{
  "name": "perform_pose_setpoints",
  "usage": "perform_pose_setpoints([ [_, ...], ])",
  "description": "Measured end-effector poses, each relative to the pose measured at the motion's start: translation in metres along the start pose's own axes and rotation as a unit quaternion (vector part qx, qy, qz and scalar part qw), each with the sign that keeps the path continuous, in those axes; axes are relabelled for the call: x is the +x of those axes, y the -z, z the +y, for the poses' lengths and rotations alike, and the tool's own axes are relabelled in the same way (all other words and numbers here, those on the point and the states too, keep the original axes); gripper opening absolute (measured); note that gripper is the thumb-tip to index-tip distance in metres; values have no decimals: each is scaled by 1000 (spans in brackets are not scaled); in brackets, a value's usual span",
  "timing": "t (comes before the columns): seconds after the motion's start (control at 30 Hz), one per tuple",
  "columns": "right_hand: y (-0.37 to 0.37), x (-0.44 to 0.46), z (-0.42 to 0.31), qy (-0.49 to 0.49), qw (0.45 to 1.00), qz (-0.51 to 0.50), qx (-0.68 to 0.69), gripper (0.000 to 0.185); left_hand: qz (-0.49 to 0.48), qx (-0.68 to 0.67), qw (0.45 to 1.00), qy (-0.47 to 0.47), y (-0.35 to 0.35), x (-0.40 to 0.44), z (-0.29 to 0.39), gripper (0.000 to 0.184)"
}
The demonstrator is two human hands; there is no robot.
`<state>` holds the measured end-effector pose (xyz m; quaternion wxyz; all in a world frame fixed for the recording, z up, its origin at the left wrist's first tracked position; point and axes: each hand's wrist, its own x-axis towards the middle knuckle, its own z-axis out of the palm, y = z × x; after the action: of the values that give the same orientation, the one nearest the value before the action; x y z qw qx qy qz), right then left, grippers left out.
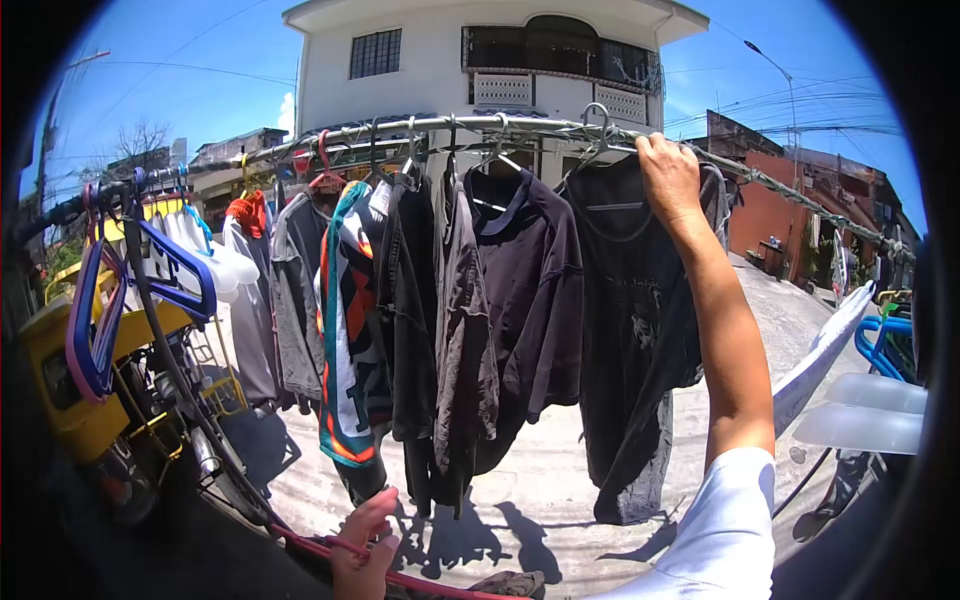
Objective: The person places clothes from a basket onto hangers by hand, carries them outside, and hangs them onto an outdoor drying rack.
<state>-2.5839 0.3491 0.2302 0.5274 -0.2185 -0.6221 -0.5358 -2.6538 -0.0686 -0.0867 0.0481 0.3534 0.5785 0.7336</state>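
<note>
My right hand [670, 178] is raised to the horizontal rail [350, 132], its fingers curled at the rail beside a dark sleeveless shirt [630, 300]. What those fingers grip is hidden. That shirt hangs from a grey hanger [598, 135]. My left hand [362, 545] is low at the bottom of the view, near a red bar [440, 583], fingers apart and nothing visible in them. Left of the dark shirt hang a navy shirt [525, 290], a grey garment [465, 340], a black one [410, 310] and a teal-and-orange patterned one [345, 400].
Blue and purple empty hangers [95, 320] hang at the left, near a yellow vehicle [60, 370]. Further hangers and a white cloth [825, 360] are at the right. Concrete pavement [540, 450] lies below; a white building [425, 60] stands behind.
</note>
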Motion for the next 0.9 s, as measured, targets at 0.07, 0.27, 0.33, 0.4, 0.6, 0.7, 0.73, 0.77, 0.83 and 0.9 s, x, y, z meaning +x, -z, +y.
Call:
perform_pose_setpoints([
  [0.07, -18, 7, -12, -11, 1000, -14, 15, 9, 1, -12, 1000, -17, -2, 3, -9, 39],
  [0.27, -44, -7, -49, -52, 982, -108, 143, 13, 6, -18, 999, 28, -12, 4, -7, 36],
  [0.33, -41, -18, -54, -64, 977, -97, 177, 15, 12, -43, 998, 45, -12, 3, -4, 36],
  [0.4, -6, -19, -62, -103, 972, 4, 209, 16, 12, -25, 999, 24, -7, 1, -3, 37],
  [0.6, 205, -110, -139, -3, 631, -156, 760, 20, 40, -12, 999, -10, 16, -24, 6, 36],
  [0.7, 300, -196, -184, 265, 394, -397, 785, 56, 39, 37, 998, -19, 32, -47, 18, 42],
  [0.73, 329, -221, -194, 207, 324, -445, 809, 52, 49, 29, 998, -9, 34, -56, 30, 42],
  [0.77, 354, -231, -199, 146, 249, -488, 824, 48, 60, 21, 998, 4, 39, -67, 38, 43],
  [0.83, 382, -244, -206, 107, 298, -548, 774, 41, 32, 22, 999, 23, 53, -88, 43, 47],
  [0.9, 408, -237, -193, 63, 363, -606, 705, 28, -18, -4, 1000, 5, 55, -104, 55, 51],
])
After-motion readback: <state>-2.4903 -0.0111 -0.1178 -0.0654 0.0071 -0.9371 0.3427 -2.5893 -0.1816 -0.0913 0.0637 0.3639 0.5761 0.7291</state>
